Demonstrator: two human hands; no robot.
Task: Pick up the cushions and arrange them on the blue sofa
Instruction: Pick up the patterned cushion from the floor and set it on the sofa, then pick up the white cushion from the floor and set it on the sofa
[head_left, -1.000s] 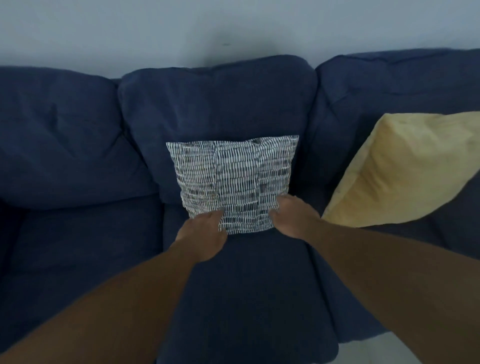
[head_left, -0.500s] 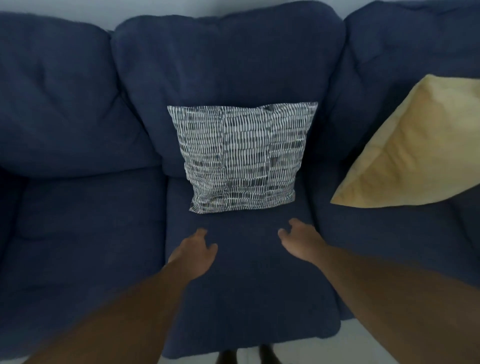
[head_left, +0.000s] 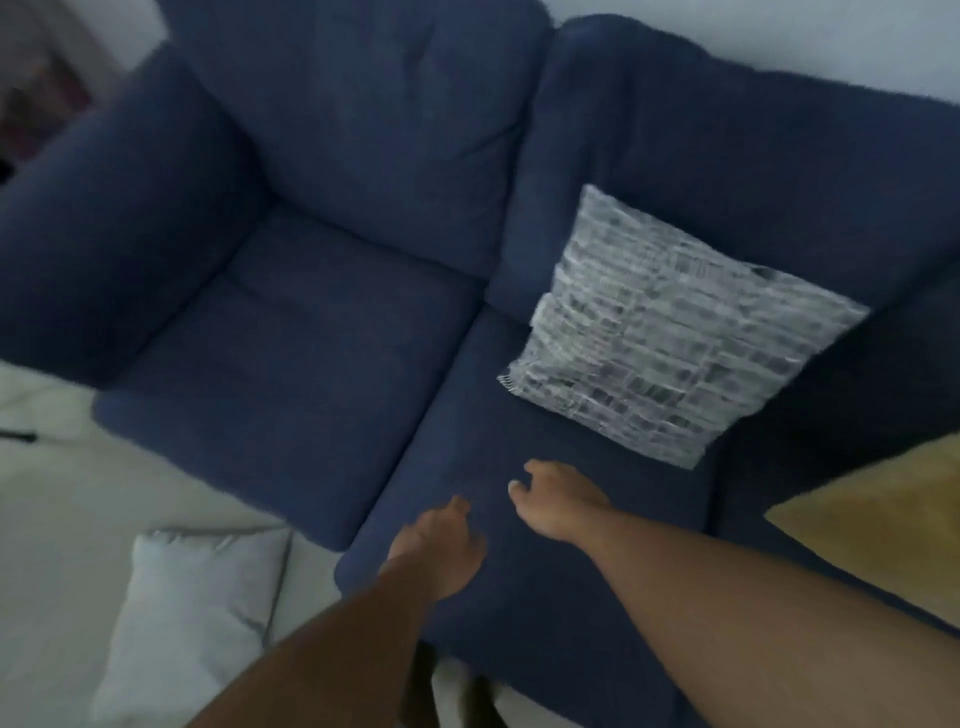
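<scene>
A black-and-white patterned cushion (head_left: 670, 338) leans against the backrest of the blue sofa (head_left: 291, 332) on its middle seat. A yellow cushion (head_left: 883, 525) lies on the seat to the right, partly cut off by the frame edge. On the floor at the lower left lies a pale grey cushion (head_left: 192, 618). My left hand (head_left: 441, 551) and my right hand (head_left: 556, 504) hover close together over the front of the middle seat, both empty with fingers loosely curled and apart. Neither hand touches a cushion.
The sofa's left armrest (head_left: 98, 218) and left seat hold nothing. Light floor (head_left: 62, 493) runs along the sofa's front at the left. A pale wall (head_left: 779, 36) stands behind the sofa. Something dark and blurred sits at the top left corner.
Both hands let go of the patterned cushion and drew back toward the seat's front edge. The view swung left and tilted, bringing the grey cushion on the floor into sight.
</scene>
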